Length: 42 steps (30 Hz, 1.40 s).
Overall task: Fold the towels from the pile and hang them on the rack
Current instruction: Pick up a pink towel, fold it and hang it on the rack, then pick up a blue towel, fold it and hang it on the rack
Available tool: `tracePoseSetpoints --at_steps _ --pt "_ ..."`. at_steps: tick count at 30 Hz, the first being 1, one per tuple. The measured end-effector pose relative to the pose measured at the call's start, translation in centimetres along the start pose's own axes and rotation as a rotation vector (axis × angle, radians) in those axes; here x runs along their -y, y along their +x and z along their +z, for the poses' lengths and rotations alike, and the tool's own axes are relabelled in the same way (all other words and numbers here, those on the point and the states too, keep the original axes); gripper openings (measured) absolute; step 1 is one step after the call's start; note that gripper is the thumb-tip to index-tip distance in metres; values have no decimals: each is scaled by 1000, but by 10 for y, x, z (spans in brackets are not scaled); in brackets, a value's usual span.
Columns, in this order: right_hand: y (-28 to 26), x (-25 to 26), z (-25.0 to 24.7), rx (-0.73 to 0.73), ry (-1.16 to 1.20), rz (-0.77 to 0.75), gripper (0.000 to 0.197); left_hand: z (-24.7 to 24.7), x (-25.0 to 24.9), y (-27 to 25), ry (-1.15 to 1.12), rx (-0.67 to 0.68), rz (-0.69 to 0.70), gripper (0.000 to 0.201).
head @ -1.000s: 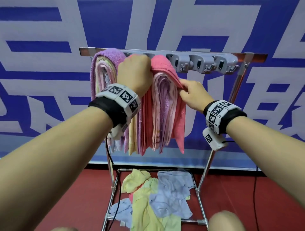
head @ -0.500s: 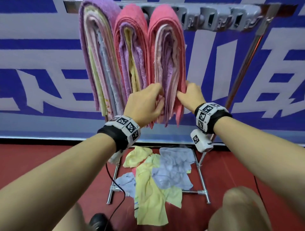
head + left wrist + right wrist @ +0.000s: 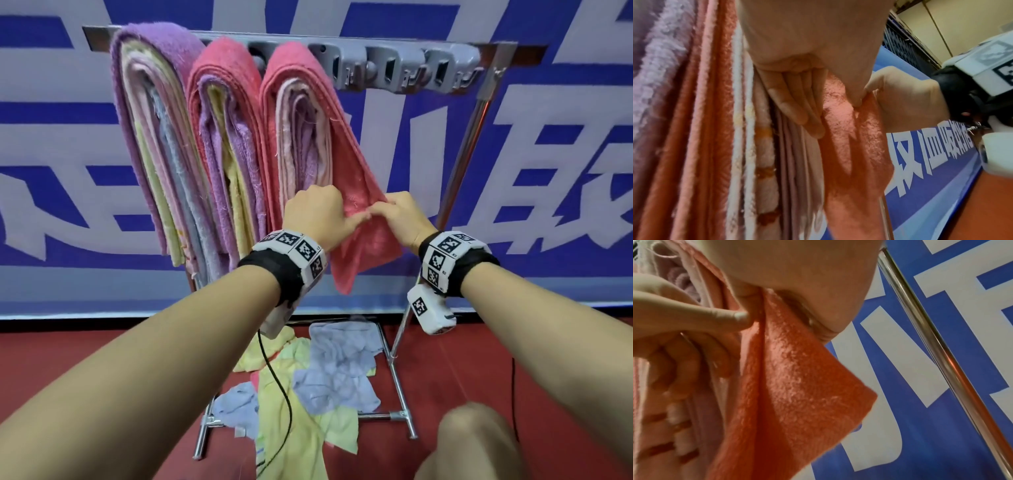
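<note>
Blue-and-white banner behind the rack, where both the left hand and right hand pinch the rightmost pink towel, with the towel pile on the floor below.

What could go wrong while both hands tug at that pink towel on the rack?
1. The left hand and right hand pinch the outer pink terry towel; pulling it sideways might drag it off the grey metal rack bar.
2. The thick bundle of folded towels under it could shift or slip onto the loose pile of yellow and blue towels below.
</note>
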State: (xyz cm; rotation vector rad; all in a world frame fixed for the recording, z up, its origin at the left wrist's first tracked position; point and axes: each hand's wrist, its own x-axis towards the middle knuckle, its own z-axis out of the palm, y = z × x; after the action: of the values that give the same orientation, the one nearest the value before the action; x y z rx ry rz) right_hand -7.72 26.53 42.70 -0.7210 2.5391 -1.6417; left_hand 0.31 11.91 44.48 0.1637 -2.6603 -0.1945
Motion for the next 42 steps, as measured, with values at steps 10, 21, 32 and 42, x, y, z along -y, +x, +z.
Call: tracePoseSetpoints --at_steps 10,21,32,42 --pt "-14 6 13 45 -343 -142 26 1 -3 1 0 -2 -102 31" --pt "-12 4 61 61 -708 -118 30 7 18 -9 -5 42 -53 31" --pt "-29 -93 124 477 -482 109 68 68 54 -76 -56 503 92 32" --pt "-88 -302 250 614 -602 345 58 269 145 -195 -85 546 -136 53"
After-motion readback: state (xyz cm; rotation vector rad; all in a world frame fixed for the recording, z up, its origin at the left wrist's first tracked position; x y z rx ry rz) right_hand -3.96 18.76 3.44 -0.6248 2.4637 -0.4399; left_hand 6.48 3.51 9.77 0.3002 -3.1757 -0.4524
